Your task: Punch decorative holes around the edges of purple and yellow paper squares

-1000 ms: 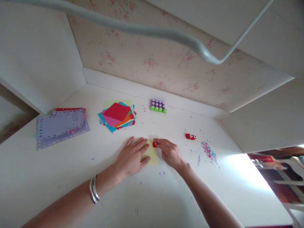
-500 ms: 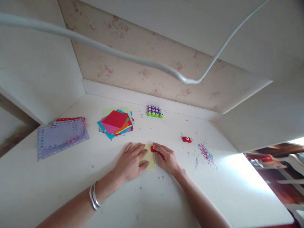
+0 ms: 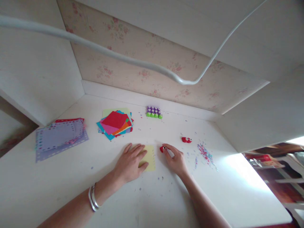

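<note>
1. The step in hand seems to be punching a decorative border: a yellow paper sheet [image 3: 150, 158] lies flat on the white table [image 3: 114, 202], with a row of small marks, likely punched holes, along its right edge.
2. The left hand [image 3: 130, 163] lies palm down with its fingers spread, pinning the sheet's left part; it is not closed round anything.
3. The right hand [image 3: 175, 160] pinches a red googly-eyed punch [image 3: 162, 149] between thumb and fingers, just right of the sheet and clear of its edge. Whether the punch touches the table, I cannot tell.
4. With the punch off the paper, this looks like a gap between bites or a finished edge; the view is too small to judge whether the row is complete.
5. More punching on that side would call for lining up the punch squarely with the last mark; a fresh side would call for turning the sheet. Putting the punch away would call for a simple release near the red googly-eyed pair [image 3: 186, 140] to the right.
6. Farther right lies scattered confetti [image 3: 206, 152]; left of the hands sit the coloured paper stack [image 3: 116, 120] and purple bordered sheets [image 3: 57, 133].
</note>
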A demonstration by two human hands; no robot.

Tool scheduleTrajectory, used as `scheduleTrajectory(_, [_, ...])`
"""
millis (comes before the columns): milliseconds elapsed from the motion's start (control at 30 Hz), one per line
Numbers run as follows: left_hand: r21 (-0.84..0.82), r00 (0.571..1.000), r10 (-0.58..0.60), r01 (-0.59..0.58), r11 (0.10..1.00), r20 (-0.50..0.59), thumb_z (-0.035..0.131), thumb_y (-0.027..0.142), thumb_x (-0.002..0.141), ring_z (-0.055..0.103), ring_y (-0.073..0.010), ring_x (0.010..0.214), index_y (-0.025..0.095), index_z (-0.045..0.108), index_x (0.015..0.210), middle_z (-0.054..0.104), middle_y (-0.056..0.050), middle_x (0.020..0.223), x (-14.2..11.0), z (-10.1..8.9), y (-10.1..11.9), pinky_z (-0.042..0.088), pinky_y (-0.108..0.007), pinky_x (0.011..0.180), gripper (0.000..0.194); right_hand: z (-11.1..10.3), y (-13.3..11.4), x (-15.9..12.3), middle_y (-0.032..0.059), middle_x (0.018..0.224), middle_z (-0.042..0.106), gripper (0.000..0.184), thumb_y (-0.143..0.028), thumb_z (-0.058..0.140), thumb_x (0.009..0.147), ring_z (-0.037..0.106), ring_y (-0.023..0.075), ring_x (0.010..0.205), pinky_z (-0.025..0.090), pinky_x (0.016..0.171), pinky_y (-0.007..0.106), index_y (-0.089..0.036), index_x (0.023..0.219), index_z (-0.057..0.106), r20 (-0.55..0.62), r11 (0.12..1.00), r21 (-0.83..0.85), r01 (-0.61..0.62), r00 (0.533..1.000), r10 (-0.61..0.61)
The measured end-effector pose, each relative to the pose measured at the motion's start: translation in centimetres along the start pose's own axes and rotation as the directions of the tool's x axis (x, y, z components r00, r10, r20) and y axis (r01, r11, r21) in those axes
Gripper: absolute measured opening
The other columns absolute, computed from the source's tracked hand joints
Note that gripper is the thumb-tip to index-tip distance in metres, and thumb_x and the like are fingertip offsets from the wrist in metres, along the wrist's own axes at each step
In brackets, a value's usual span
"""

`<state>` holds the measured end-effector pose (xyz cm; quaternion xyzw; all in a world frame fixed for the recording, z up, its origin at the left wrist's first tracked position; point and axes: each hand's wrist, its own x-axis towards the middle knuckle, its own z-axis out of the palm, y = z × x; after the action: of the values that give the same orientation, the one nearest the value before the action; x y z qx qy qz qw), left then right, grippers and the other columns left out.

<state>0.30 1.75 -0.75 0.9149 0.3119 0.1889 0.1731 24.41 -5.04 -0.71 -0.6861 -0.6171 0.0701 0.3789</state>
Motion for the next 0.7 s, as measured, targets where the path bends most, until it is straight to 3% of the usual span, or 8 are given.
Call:
scheduleTrajectory(200, [-0.029, 1.0, 0.009, -0.01, 1.0, -0.02, 0.054, 0.035, 0.09, 0.047, -0.0246, 0.131, 0.024, 0.063, 0.121, 0.056, -0.007, 0.139, -0.1, 0.0, -0.2, 0.021, -0.049, 0.116, 0.035, -2.4, 2.8, -0.5, 0.0074, 0.111, 0.071, 0.022, -0.028, 0.053, 0.093, 0.068, 0.0232, 0.1, 0.055, 0.091, 0.042, -0.025, 0.1, 0.074, -0.052, 0.99, -0.117, 0.076, 0.995, -0.083])
scheduleTrajectory(367, [-0.101, 0.996, 0.04, -0.048, 0.994, -0.073, 0.053, 0.023, 0.089, 0.05, -0.0268, 0.126, 0.025, 0.069, 0.112, 0.061, -0.007, 0.132, 0.3, -1.0, 0.5, 0.027, -0.055, 0.113, 0.028, -3.5, 3.6, -1.0, 0.0075, 0.103, 0.071, 0.019, -0.033, 0.057, 0.092, 0.069, 0.0214, 0.09, 0.058, 0.075, 0.034, -0.025, 0.095, 0.074, -0.095, 0.988, -0.154, 0.034, 0.994, -0.049])
scheduleTrajectory(467, [-0.315, 0.989, 0.015, -0.061, 0.947, -0.146, 0.052, 0.026, 0.092, 0.056, -0.024, 0.117, 0.024, 0.07, 0.108, 0.066, -0.008, 0.12, 0.4, -4.0, 2.7, 0.04, -0.047, 0.106, 0.024, -4.3, 3.9, -1.2, 0.007, 0.106, 0.071, 0.021, -0.034, 0.055, 0.093, 0.07, 0.0204, 0.089, 0.057, 0.066, 0.03, -0.024, 0.103, 0.071, -0.089, 0.993, -0.109, -0.049, 0.995, 0.039])
scheduleTrajectory(533, [-0.53, 0.99, -0.064, -0.014, 0.848, -0.128, 0.052, 0.029, 0.093, 0.059, -0.0212, 0.11, 0.025, 0.069, 0.109, 0.067, -0.006, 0.115, -0.6, -6.8, 4.5, 0.05, -0.038, 0.096, 0.023, -5.3, 4.4, -1.1, 0.0069, 0.108, 0.071, 0.022, -0.035, 0.056, 0.092, 0.069, 0.021, 0.093, 0.057, 0.072, 0.031, -0.024, 0.104, 0.071, -0.12, 0.994, -0.079, -0.079, 0.99, 0.069])
scheduleTrajectory(633, [-0.728, 0.991, -0.077, -0.028, 0.685, -0.11, 0.057, 0.036, 0.09, 0.063, -0.0232, 0.101, 0.037, 0.068, 0.109, 0.068, -0.003, 0.109, -4.2, -10.3, 6.6, 0.057, -0.034, 0.079, 0.023, -7.4, 6.2, -0.5, 0.0072, 0.108, 0.072, 0.025, -0.039, 0.058, 0.089, 0.069, 0.0231, 0.097, 0.055, 0.086, 0.038, -0.024, 0.104, 0.071, -0.23, 0.987, -0.067, -0.145, 0.965, 0.126])
scheduleTrajectory(700, [-0.792, 0.986, -0.082, -0.064, 0.607, -0.142, 0.059, 0.044, 0.087, 0.064, -0.0261, 0.094, 0.045, 0.069, 0.105, 0.07, -0.001, 0.099, -7.3, -11.4, 7.1, 0.059, -0.037, 0.07, 0.021, -8.9, 8.0, 0.1, 0.0076, 0.107, 0.073, 0.029, -0.042, 0.059, 0.086, 0.069, 0.0241, 0.096, 0.054, 0.087, 0.041, -0.024, 0.104, 0.071, -0.316, 0.97, -0.046, -0.238, 0.925, 0.212])
